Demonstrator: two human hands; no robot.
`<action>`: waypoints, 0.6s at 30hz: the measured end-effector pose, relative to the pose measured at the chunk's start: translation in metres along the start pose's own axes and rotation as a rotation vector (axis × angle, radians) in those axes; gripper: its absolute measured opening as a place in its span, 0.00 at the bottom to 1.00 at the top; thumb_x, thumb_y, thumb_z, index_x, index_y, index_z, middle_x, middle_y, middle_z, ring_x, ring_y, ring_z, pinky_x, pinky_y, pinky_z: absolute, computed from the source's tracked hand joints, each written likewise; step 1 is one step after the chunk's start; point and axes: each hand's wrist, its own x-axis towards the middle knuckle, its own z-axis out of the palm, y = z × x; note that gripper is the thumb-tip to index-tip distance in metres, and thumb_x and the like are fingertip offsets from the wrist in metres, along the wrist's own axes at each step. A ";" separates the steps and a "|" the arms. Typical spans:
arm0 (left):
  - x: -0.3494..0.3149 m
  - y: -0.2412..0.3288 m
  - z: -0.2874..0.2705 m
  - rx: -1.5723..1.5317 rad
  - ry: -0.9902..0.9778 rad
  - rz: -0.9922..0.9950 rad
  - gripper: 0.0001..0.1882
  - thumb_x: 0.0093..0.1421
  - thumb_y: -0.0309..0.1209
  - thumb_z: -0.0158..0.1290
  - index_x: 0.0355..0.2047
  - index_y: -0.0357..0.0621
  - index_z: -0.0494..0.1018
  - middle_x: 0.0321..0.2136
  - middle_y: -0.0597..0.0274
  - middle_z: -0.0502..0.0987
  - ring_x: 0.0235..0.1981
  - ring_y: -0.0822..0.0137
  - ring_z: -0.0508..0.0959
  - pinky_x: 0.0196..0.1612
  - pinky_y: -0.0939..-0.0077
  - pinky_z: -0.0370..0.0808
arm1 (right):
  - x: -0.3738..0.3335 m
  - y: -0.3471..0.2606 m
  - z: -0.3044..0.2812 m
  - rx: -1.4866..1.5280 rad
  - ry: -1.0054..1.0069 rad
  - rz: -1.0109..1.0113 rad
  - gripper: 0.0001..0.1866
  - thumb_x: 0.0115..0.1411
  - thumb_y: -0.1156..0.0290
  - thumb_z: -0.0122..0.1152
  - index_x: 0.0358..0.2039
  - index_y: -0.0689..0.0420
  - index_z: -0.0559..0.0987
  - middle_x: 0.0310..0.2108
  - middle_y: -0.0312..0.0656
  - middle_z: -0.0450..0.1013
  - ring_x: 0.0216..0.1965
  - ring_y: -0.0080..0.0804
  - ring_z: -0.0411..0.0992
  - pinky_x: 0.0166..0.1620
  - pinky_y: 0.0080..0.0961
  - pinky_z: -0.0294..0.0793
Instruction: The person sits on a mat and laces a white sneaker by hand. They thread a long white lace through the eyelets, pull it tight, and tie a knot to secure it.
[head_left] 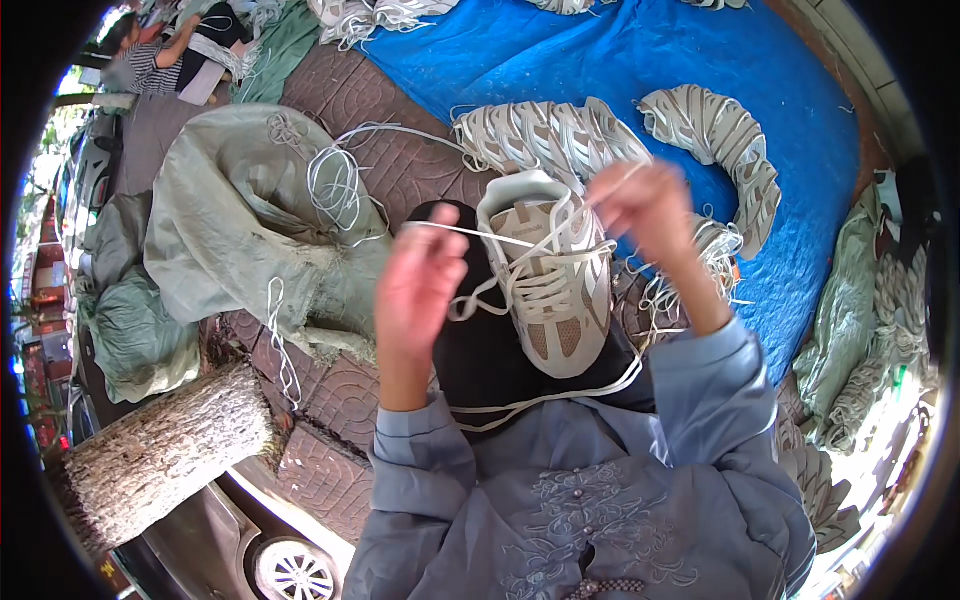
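Observation:
A beige and white sneaker point(565, 358) rests on my dark-clad lap, its toe toward me and its opening away. Cream laces criss-cross over its tongue. My left hand point(422, 285), at the shoe's left, pinches a white shoelace point(485, 236) that stretches taut to the top eyelets. Above the shoe's right side, my right hand point(645, 208) is closed on another length of lace; motion blurs its fingers. A lace loop hangs at the shoe's left side, and a loose cream lace point(560, 400) lies across my lap below the toe.
Rows of stacked shoe uppers point(550, 135) lie on a blue tarp point(800, 150) ahead. At left are a greenish sack point(220, 200) with white cord on it, a tree trunk point(170, 450) and a parked car point(205, 535). Another person point(165, 65) sits at the far left.

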 end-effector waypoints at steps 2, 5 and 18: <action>-0.001 0.038 -0.026 -0.375 -0.137 0.088 0.09 0.61 0.25 0.41 0.37 0.32 0.67 0.41 0.48 0.70 0.39 0.64 0.73 0.39 0.73 0.74 | 0.031 -0.011 -0.076 0.310 0.191 -0.065 0.10 0.56 0.69 0.51 0.31 0.63 0.74 0.24 0.38 0.72 0.20 0.18 0.66 0.21 0.10 0.62; 0.008 0.111 -0.083 -0.382 -0.071 0.431 0.08 0.58 0.19 0.41 0.38 0.25 0.64 0.38 0.44 0.70 0.40 0.60 0.73 0.48 0.69 0.72 | 0.048 -0.023 -0.172 0.512 0.188 -0.021 0.11 0.57 0.70 0.51 0.37 0.64 0.70 0.29 0.40 0.69 0.24 0.19 0.62 0.22 0.11 0.60; 0.008 0.053 -0.057 1.017 0.198 0.400 0.05 0.53 0.22 0.50 0.31 0.37 0.73 0.27 0.64 0.73 0.28 0.75 0.72 0.33 0.83 0.69 | 0.032 -0.032 -0.240 0.327 0.327 0.044 0.11 0.59 0.67 0.50 0.34 0.63 0.71 0.26 0.38 0.68 0.21 0.21 0.62 0.21 0.14 0.59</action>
